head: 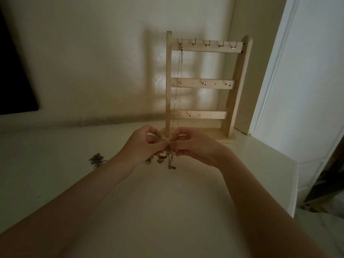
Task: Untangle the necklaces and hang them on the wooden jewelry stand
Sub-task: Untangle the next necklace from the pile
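A wooden jewelry stand (236,86) with three hook bars stands against the wall at the back of the white surface. A thin silver chain (179,86) hangs from the leftmost top hook down to my hands. My left hand (147,146) and my right hand (193,146) meet just in front of the stand's base. Both pinch a knot of tangled gold necklaces (168,158) between fingertips, and chain loops dangle below onto the surface. Another gold chain (96,160) lies in a heap to the left, partly hidden by my left forearm.
The white tabletop (167,202) ends at a right edge near a white door frame (275,71). A dark screen (14,71) fills the far left. Wooden furniture (327,183) shows beyond the right edge. The light is dim.
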A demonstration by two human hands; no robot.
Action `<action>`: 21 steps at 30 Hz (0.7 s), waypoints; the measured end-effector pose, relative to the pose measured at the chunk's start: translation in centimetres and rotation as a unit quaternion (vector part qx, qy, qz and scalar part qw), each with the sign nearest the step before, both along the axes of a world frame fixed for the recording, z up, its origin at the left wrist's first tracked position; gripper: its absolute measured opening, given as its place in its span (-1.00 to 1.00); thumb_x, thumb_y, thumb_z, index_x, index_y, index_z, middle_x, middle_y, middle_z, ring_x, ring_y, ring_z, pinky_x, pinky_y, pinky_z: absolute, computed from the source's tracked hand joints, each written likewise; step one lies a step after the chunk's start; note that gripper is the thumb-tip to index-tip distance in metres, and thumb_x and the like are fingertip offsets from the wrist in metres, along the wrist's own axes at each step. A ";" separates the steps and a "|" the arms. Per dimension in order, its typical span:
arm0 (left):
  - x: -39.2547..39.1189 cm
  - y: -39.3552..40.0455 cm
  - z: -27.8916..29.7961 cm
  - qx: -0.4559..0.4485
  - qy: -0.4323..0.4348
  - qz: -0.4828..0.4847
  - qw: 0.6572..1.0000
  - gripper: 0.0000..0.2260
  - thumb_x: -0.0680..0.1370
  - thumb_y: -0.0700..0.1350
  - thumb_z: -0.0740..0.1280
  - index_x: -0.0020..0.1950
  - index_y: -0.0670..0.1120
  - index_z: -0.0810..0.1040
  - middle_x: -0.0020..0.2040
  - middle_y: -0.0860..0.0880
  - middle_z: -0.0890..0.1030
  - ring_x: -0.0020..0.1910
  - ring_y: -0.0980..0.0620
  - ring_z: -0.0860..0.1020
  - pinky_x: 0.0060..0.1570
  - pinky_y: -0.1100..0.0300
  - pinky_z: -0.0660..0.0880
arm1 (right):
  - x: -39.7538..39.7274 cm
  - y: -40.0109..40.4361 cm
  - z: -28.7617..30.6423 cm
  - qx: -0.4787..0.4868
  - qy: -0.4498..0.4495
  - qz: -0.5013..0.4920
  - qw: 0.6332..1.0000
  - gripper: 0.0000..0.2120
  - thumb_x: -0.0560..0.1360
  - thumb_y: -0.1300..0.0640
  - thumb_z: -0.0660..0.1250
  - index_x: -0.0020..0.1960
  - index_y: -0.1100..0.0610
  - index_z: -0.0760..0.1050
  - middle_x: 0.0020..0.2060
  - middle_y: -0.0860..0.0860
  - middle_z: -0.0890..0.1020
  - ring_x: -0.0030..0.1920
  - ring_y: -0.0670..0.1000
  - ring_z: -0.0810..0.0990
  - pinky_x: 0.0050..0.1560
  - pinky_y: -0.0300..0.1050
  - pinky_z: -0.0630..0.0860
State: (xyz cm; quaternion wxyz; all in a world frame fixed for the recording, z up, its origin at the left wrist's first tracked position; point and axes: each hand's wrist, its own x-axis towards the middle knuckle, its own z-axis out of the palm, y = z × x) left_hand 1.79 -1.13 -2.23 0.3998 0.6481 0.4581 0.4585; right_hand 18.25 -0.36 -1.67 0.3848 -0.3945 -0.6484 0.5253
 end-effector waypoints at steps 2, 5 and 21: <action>0.1 0.0 0.0 0.018 0.007 0.005 1.000 -0.83 0.45 -0.28 0.39 -0.17 -0.09 0.42 -0.37 0.01 0.62 -0.43 0.17 0.54 -0.37 0.33 0.47 | 0.1 0.0 0.0 -0.008 -0.002 0.020 1.000 -0.80 0.45 0.44 0.28 -0.18 0.18 0.37 -0.25 0.12 0.59 -0.26 -0.05 0.59 -0.22 -0.27 0.50; 0.4 -0.1 -0.5 0.060 0.030 0.038 0.997 -0.80 0.42 -0.28 0.40 -0.21 -0.05 0.41 -0.36 0.01 0.61 -0.40 0.11 0.53 -0.37 0.24 0.42 | 0.0 0.0 0.0 -0.007 -0.019 0.051 0.999 -0.77 0.44 0.47 0.26 -0.18 0.16 0.36 -0.25 0.11 0.55 -0.26 -0.07 0.58 -0.23 -0.27 0.46; 0.9 0.0 -1.6 0.125 0.210 0.026 0.969 -0.79 0.38 -0.23 0.44 -0.20 0.02 0.45 -0.27 0.00 0.59 -0.33 0.11 0.51 -0.31 0.37 0.40 | -0.9 0.2 -0.6 0.065 -0.077 -0.055 0.993 -0.73 0.40 0.49 0.28 -0.18 0.15 0.32 -0.34 0.01 0.43 -0.33 -0.07 0.43 -0.27 -0.25 0.39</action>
